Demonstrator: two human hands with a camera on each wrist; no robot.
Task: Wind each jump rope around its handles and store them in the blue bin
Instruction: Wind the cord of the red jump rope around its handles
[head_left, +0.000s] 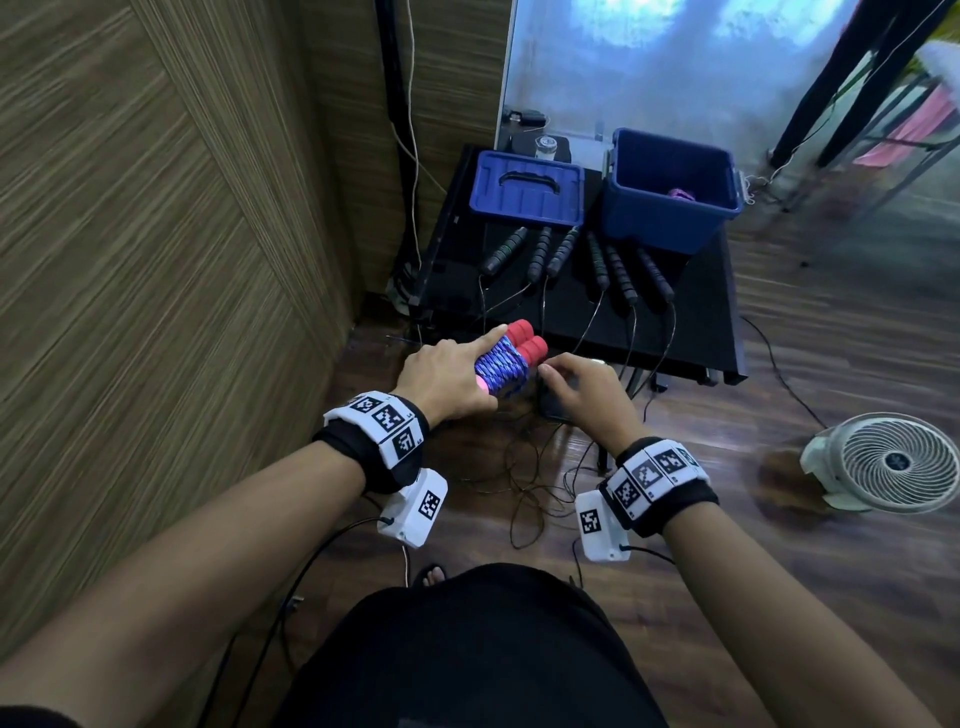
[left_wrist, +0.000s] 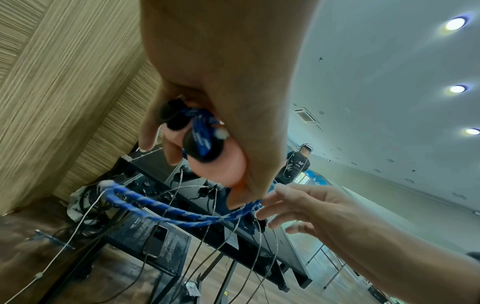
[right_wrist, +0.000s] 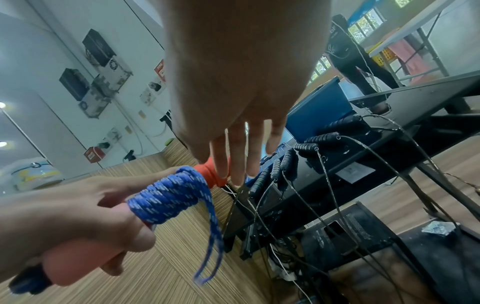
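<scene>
Centrally, two red foam handles wound in blue braided rope (head_left: 503, 361) are grasped by the left hand (head_left: 447, 382); the right hand (head_left: 592, 395), released, should tuck the loose loop (right_wrist: 210, 242) snugly before binning.

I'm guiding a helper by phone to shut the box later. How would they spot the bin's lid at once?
Find the low black table by the wood-panelled wall. At its far edge stands the open blue bin; the blue lid lies flat just left of it, above the row of black jump rope handles. Unlike the deep bin, it is shallow, ribbed, with a dark carry handle on top.
</scene>
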